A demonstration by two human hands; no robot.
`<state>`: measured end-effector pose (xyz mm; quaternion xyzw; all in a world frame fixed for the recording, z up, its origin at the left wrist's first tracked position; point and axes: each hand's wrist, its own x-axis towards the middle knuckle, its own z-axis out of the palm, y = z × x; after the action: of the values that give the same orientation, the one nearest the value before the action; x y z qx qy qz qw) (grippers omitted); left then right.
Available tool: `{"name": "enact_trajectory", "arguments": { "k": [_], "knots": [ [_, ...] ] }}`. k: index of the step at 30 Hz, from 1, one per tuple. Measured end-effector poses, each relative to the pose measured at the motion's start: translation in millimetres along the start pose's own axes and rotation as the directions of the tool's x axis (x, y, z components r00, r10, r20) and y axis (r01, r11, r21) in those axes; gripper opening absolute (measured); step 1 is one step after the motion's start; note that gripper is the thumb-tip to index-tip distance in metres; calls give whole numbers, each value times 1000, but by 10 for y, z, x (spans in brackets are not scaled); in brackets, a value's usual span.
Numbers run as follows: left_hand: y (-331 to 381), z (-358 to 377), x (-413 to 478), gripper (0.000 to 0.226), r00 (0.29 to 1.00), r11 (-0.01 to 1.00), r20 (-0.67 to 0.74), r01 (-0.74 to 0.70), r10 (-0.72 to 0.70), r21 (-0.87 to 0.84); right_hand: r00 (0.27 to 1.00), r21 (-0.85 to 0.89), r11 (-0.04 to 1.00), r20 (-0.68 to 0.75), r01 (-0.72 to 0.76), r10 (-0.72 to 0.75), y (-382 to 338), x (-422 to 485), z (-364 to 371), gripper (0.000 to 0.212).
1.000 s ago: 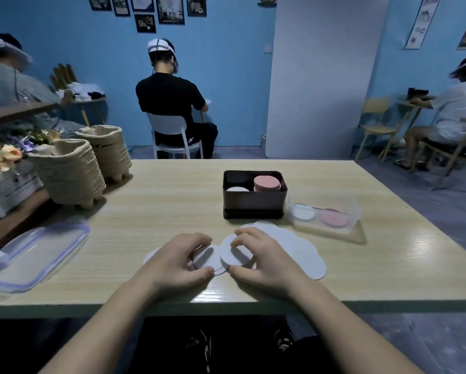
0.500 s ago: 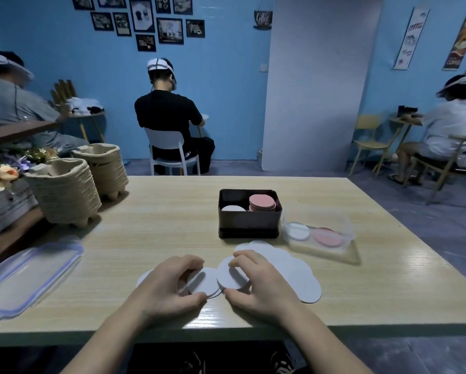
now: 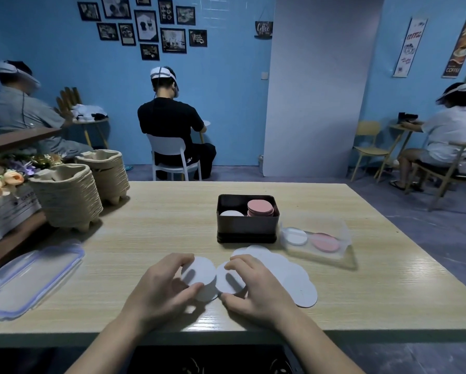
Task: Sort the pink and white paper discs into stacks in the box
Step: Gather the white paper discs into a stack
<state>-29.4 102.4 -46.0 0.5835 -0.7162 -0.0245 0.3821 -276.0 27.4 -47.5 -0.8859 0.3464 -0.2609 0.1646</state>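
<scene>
Our left hand point(image 3: 161, 288) is curled round a round white paper disc point(image 3: 199, 273), fingertips on its far edge and thumb on its near edge; we cannot tell whether more discs lie under it. Our right hand point(image 3: 257, 290) pinches a second white paper disc point(image 3: 230, 280) in the same way, and the two discs overlap between the hands. Just right of the right hand, a fan of loose white paper discs point(image 3: 291, 276) lies flat on the pale wooden bench point(image 3: 145, 238). Beyond the right hand, well apart from it, stands the small black rectangular box point(image 3: 246, 229). It holds a tall stack of pink discs point(image 3: 260, 207) on its right side and a low stack of white discs point(image 3: 231, 213) on its left.

Only white discs show near our hands, so we judge the pink side largely done and the white ones being gathered. Next we would square the gathered discs into one pile, grip it by the edges, carry it forward over the box's near wall and lower it onto the white stack. The thin paper may slide apart.
</scene>
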Motion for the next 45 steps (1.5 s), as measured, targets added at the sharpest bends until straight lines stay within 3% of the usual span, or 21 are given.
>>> {"name": "enact_trajectory", "arguments": {
  "k": [5,9,12,18,22,28,32,40,45],
  "knots": [
    [106,123,17,49,992,993,73,-103,99,61,998,7,998,14,66,-66,13,-16,3,55],
    [114,175,48,41,990,992,76,-123,120,32,995,6,995,14,102,-102,-5,-32,-11,35],
    [109,198,68,38,986,989,88,-143,140,26,993,-8,993,-1,117,-117,-2,-37,-11,32],
    [58,147,52,50,994,997,81,-68,72,-42,992,5,992,-22,127,-127,45,-32,1,29],
    [53,161,43,42,998,994,52,-28,34,-105,992,43,991,-21,124,-123,52,-30,5,25],
    [60,185,30,30,990,991,87,-107,115,-85,992,46,991,2,124,-124,41,-37,20,36],
    [76,203,9,41,983,988,105,-149,153,-45,990,28,990,13,141,-141,36,-45,45,43],
    [86,180,13,50,988,993,101,-113,114,-18,974,-2,975,-45,224,-224,58,-36,62,35],
    [57,174,-4,37,985,989,86,-149,148,3,970,1,971,-56,239,-238,50,-44,27,34]
  ]
}}
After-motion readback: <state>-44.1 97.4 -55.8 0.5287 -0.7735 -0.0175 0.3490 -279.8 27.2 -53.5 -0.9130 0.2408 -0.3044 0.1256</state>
